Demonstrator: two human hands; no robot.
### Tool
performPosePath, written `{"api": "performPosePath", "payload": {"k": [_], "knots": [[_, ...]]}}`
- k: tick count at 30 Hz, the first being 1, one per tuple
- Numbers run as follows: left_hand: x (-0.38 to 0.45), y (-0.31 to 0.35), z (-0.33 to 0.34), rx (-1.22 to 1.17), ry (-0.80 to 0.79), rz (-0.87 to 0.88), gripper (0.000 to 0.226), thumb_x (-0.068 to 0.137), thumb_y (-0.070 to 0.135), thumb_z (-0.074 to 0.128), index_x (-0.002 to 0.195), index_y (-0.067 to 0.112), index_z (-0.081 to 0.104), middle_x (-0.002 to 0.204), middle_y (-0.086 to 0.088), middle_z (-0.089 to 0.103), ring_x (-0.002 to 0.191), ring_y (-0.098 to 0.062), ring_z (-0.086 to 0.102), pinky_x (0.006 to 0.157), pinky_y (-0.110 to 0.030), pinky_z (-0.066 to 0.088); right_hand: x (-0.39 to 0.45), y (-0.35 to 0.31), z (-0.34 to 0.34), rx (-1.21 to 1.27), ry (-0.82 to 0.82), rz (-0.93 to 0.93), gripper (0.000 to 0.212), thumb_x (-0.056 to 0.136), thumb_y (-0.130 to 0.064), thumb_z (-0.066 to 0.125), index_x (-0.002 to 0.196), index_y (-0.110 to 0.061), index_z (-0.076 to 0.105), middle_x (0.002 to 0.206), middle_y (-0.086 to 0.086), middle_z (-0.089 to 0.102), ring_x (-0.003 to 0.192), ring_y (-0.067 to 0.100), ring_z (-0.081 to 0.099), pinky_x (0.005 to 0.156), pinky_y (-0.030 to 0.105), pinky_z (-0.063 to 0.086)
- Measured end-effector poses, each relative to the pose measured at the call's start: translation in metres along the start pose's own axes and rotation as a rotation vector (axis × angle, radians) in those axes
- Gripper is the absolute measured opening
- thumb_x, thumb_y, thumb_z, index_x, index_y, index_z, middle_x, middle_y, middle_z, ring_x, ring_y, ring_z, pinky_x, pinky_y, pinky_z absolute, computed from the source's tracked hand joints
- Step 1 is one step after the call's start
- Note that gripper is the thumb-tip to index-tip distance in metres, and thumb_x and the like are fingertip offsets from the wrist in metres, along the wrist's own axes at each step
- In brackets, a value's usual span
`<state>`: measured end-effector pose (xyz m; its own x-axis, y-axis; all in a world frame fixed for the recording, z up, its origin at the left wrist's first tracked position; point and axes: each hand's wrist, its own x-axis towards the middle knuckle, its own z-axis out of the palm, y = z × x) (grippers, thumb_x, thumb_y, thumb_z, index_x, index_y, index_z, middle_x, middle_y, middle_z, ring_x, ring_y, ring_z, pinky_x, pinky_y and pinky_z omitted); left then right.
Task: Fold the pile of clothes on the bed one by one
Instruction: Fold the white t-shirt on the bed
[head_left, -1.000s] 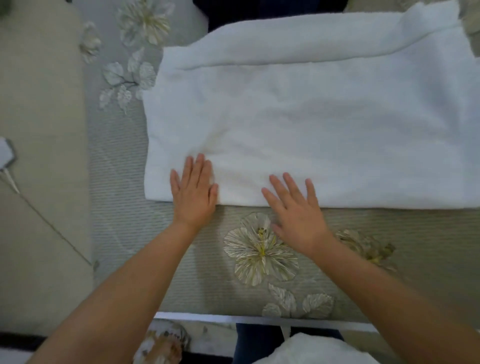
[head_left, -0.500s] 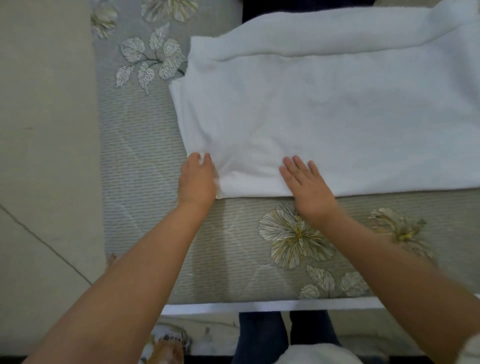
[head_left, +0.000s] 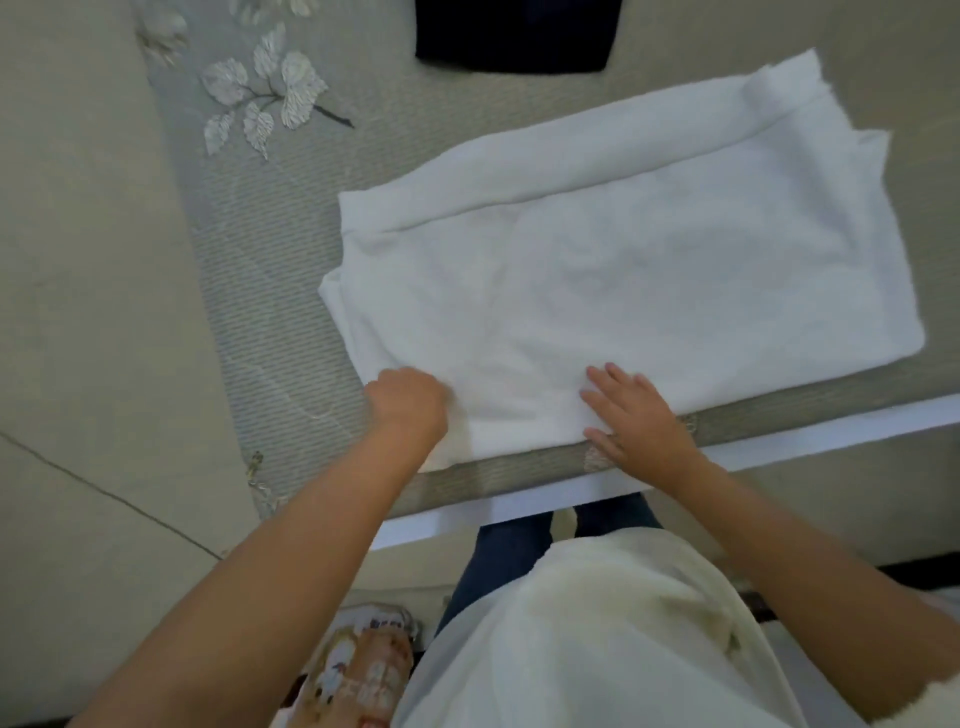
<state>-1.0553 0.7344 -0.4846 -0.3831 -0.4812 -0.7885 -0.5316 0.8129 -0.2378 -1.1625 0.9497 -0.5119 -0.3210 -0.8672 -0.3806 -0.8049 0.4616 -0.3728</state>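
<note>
A white towel-like cloth (head_left: 649, 270) lies folded in layers on the bed, its near edge close to the bed's front edge. My left hand (head_left: 408, 402) is at the cloth's near left corner, fingers curled onto the fabric there. My right hand (head_left: 636, 415) lies flat with straight fingers on the cloth's near edge, a little right of the middle. The far right corner of the cloth is rumpled and turned up.
The bed cover (head_left: 270, 291) is grey-green with embroidered leaves (head_left: 265, 96) at the far left. A folded dark garment (head_left: 511, 36) sits at the back. The bed's white front edge (head_left: 779, 441) runs just below my hands. Beige floor lies to the left.
The left hand went from flat on the cloth to curled at its near left corner. The view has pulled back and tilted, showing the cloth's right end and the dark garment.
</note>
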Motion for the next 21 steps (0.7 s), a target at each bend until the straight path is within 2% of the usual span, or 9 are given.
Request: {"api": "performPosePath", "payload": {"k": [2, 5, 7, 9, 13, 15, 17, 19, 21], "knots": [[0.014, 0.017, -0.033, 0.075, 0.126, 0.056, 0.031, 0.094, 0.021, 0.039, 0.121, 0.012, 0.050, 0.122, -0.007, 0.050, 0.115, -0.025, 0.043, 0.089, -0.031, 0.035, -0.004, 0.032, -0.018, 0.073, 0.079, 0.213, 0.035, 0.070, -0.006, 0.063, 0.098, 0.014, 0.064, 0.109, 0.035, 0.060, 0.101, 0.055, 0.055, 0.078, 0.065, 0.044], [0.031, 0.063, -0.078, 0.116, 0.278, 0.248, 0.029, 0.094, 0.020, 0.041, 0.121, 0.011, 0.047, 0.121, -0.008, 0.049, 0.113, -0.025, 0.043, 0.086, -0.031, 0.034, -0.011, 0.091, -0.040, 0.116, 0.183, 0.567, 0.048, 0.083, -0.017, 0.040, 0.121, 0.011, 0.052, 0.133, 0.030, 0.044, 0.129, 0.046, 0.034, 0.102, 0.054, 0.027], [0.041, 0.106, -0.103, 0.158, 0.331, 0.381, 0.031, 0.094, 0.019, 0.040, 0.124, 0.010, 0.044, 0.124, -0.009, 0.046, 0.115, -0.026, 0.041, 0.087, -0.033, 0.034, -0.017, 0.131, -0.049, 0.119, 0.222, 0.717, 0.045, 0.092, -0.018, 0.043, 0.130, 0.006, 0.044, 0.143, 0.024, 0.034, 0.137, 0.038, 0.022, 0.107, 0.049, 0.018], [0.053, 0.151, -0.124, 0.206, 0.374, 0.487, 0.032, 0.094, 0.018, 0.041, 0.125, 0.010, 0.043, 0.125, -0.010, 0.044, 0.117, -0.026, 0.039, 0.087, -0.033, 0.034, -0.019, 0.164, -0.055, 0.142, 0.266, 0.847, 0.050, 0.092, -0.016, 0.050, 0.135, 0.003, 0.037, 0.146, 0.022, 0.030, 0.138, 0.035, 0.018, 0.109, 0.048, 0.014], [0.074, 0.235, -0.164, 0.289, 0.498, 0.705, 0.038, 0.089, 0.010, 0.043, 0.127, 0.010, 0.039, 0.128, -0.010, 0.041, 0.119, -0.028, 0.036, 0.083, -0.034, 0.034, -0.020, 0.212, -0.066, 0.317, 0.403, 1.011, 0.065, 0.082, -0.025, 0.064, 0.132, 0.005, 0.036, 0.134, 0.025, 0.039, 0.124, 0.036, 0.036, 0.102, 0.046, 0.029], [0.081, 0.273, -0.187, 0.275, 0.507, 0.759, 0.052, 0.086, 0.007, 0.046, 0.136, 0.010, 0.029, 0.128, -0.010, 0.039, 0.111, -0.028, 0.045, 0.071, -0.034, 0.034, -0.019, 0.228, -0.072, 0.450, 0.358, 1.097, 0.066, 0.081, -0.034, 0.066, 0.129, 0.003, 0.040, 0.129, 0.023, 0.045, 0.119, 0.036, 0.041, 0.097, 0.043, 0.033], [0.088, 0.310, -0.206, 0.261, 0.495, 0.785, 0.065, 0.086, 0.004, 0.047, 0.143, 0.010, 0.015, 0.136, -0.012, 0.032, 0.100, -0.030, 0.052, 0.062, -0.033, 0.033, -0.017, 0.240, -0.073, 0.411, 0.229, 1.136, 0.059, 0.079, -0.045, 0.065, 0.117, -0.002, 0.051, 0.119, 0.018, 0.054, 0.113, 0.034, 0.045, 0.091, 0.041, 0.038], [0.099, 0.341, -0.220, 0.326, 0.487, 0.814, 0.070, 0.087, 0.002, 0.046, 0.145, 0.013, 0.009, 0.150, -0.010, 0.014, 0.104, -0.031, 0.052, 0.063, -0.034, 0.033, -0.013, 0.247, -0.074, 0.401, 0.151, 1.149, 0.053, 0.078, -0.049, 0.064, 0.108, -0.007, 0.055, 0.114, 0.013, 0.058, 0.111, 0.031, 0.047, 0.091, 0.040, 0.036], [0.110, 0.360, -0.231, 0.406, 0.451, 0.830, 0.071, 0.087, 0.001, 0.047, 0.146, 0.018, 0.010, 0.155, -0.006, -0.001, 0.109, -0.031, 0.052, 0.065, -0.033, 0.034, -0.007, 0.248, -0.073, 0.421, 0.137, 1.180, 0.045, 0.080, -0.047, 0.063, 0.105, -0.011, 0.055, 0.111, 0.008, 0.059, 0.111, 0.028, 0.047, 0.093, 0.040, 0.030]]}}
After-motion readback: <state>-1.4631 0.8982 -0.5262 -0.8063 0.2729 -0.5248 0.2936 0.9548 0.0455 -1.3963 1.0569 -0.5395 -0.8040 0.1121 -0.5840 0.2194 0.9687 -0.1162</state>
